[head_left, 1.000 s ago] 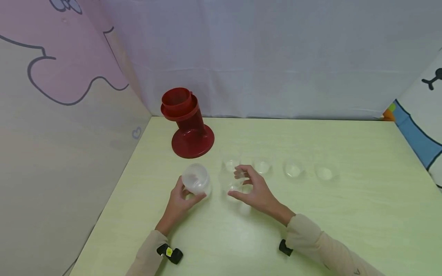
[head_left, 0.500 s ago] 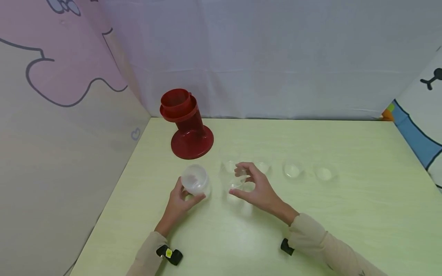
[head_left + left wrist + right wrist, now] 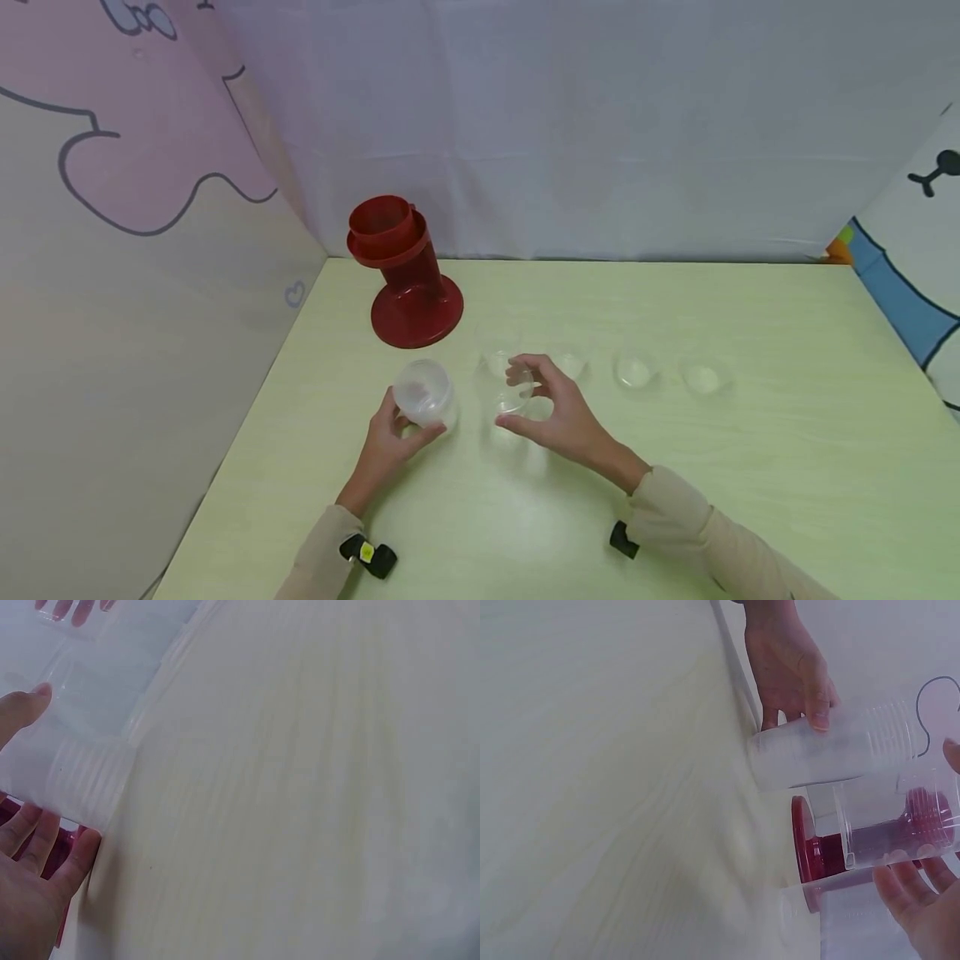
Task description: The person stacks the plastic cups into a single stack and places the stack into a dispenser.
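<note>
My left hand (image 3: 386,450) grips a stack of clear plastic cups (image 3: 426,396) standing upright on the table, thumb on the near side. Stacked rims show as ridges on the cups (image 3: 889,731) in the right wrist view. Just to the right, my right hand (image 3: 562,417) holds one clear plastic cup (image 3: 512,398) between thumb and fingers. That cup (image 3: 900,817) is raised off the tabletop in the right wrist view. Behind it stands another clear cup (image 3: 497,360), partly overlapped by the held one.
A row of several clear cups, including one cup (image 3: 636,371) and a rightmost cup (image 3: 705,377), stands right of centre on the pale table (image 3: 787,483). A red cup-shaped stand (image 3: 412,292) with a round base is at the back left. White cloth (image 3: 570,125) hangs behind.
Both hands keep their holds and almost their places. The right wrist has shifted slightly to the right, and the held cup has turned a little.
</note>
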The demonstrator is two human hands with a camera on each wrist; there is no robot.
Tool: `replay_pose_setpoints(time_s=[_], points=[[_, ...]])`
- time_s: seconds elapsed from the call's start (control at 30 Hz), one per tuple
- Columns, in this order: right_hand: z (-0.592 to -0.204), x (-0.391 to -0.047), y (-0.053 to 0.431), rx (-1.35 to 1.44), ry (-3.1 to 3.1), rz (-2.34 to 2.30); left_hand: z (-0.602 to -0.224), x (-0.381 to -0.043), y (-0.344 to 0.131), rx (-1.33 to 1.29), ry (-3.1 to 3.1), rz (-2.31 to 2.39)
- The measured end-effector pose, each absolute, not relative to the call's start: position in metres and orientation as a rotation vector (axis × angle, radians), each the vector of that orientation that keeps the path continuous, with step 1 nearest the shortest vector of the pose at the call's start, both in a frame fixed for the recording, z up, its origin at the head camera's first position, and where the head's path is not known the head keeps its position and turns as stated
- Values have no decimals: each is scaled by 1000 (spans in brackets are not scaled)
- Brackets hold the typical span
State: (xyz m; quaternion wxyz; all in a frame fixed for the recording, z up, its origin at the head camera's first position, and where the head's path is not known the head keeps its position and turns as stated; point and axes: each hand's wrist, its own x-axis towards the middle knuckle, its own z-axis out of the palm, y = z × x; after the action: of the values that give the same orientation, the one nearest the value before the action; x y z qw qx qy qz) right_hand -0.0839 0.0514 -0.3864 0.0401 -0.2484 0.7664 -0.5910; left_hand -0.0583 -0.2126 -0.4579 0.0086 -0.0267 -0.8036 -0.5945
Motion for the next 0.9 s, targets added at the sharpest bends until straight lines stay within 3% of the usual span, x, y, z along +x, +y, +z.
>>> replay_pose_setpoints(time_s=[0.33,0.6,0.9], points=[[-380,-83,52,-773,2364,-1787,-458,-58,-212,-80,-2522,-1854],[-414,-95,54,-821,2370,-1800,-458,-58,-212,-86,-2523,-1841],[-406,-97,50,-905,2331,-1861,-454,-57,-211,-54,-2555,-1812]])
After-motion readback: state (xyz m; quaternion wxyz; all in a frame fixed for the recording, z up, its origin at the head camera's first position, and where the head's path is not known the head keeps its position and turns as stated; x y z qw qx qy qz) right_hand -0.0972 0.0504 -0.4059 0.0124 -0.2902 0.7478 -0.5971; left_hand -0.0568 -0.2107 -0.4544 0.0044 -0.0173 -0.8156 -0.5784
